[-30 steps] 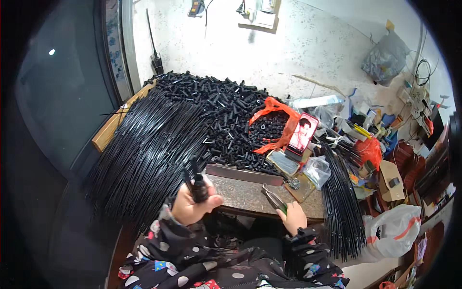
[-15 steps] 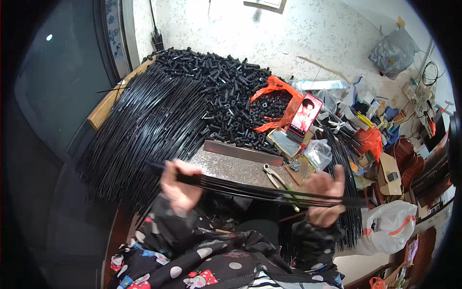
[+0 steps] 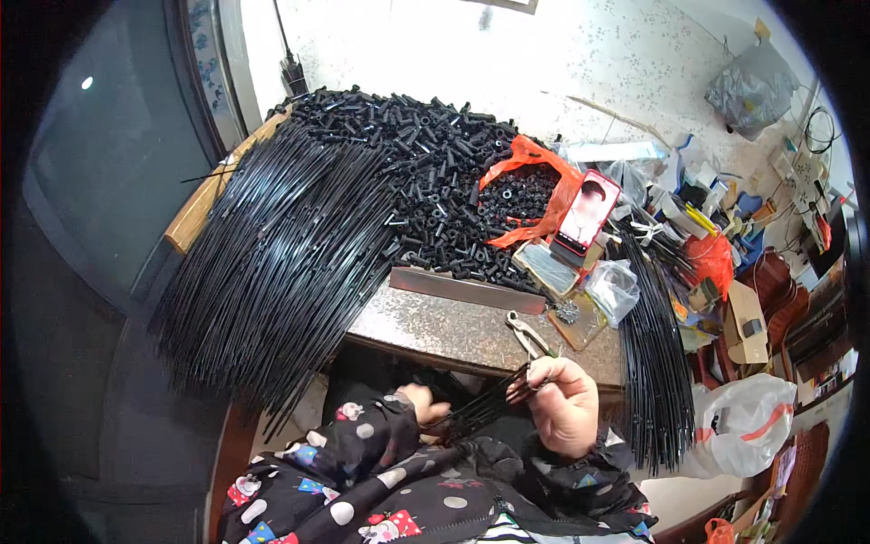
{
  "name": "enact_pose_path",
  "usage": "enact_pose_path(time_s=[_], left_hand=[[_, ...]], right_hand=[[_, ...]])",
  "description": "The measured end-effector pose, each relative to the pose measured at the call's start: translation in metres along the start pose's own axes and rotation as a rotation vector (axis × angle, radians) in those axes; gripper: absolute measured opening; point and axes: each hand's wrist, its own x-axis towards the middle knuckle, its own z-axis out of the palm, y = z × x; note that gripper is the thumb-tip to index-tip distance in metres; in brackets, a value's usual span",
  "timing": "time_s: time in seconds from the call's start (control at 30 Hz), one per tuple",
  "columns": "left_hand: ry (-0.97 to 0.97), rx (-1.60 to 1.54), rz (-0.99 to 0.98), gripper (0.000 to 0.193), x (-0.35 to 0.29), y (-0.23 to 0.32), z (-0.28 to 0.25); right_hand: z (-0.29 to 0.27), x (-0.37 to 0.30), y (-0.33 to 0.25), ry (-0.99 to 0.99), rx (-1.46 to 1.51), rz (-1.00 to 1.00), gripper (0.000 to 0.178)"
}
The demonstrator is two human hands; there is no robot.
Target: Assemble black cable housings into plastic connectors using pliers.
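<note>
A small bundle of thin black rods (image 3: 485,410) slants over my lap, below the table's front edge. My right hand (image 3: 564,403) is closed on its upper end, with thumb and fingers pinched together. At the bundle's lower end my left hand (image 3: 423,404) is curled around the rods, its fingers partly hidden by shadow and sleeve. Beyond my right hand, pliers (image 3: 526,334) with pale jaws lie on the speckled tabletop (image 3: 426,319). A thick spread of long black rods (image 3: 281,263) covers the table's left side, and another bunch of rods (image 3: 654,363) hangs over its right edge.
Short black tube-like pieces (image 3: 435,172) are heaped at the back, behind a flat metal strip (image 3: 467,290). An orange bag (image 3: 555,204) holds small black parts beside a propped phone (image 3: 587,213). A clear plastic bag (image 3: 613,292) and a white bag (image 3: 743,422) are at right.
Both hands have come closer together, and the bundle has gone from lying level across them to slanting over my lap. My left hand dropped lower and moved right; my right hand closed.
</note>
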Motion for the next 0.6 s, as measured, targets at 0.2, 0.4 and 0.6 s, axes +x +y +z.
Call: enact_pose_path(time_s=[0.2,0.4,0.6], left_hand=[[0.524,-0.885,0.869,0.030,-0.107,0.072,-0.131],[0.859,-0.611,0.811,0.016,-0.110,0.088,-0.130],[0.524,-1.120,0.726,0.011,0.014,0.066,-0.165]], right_hand=[[0.034,0.024,-0.006,0.028,-0.152,-0.016,0.010],[0.026,0.019,-0.005,0.031,-0.300,-0.142,0.012],[-0.012,0.054,0.003,0.356,-0.230,-0.100,0.008]])
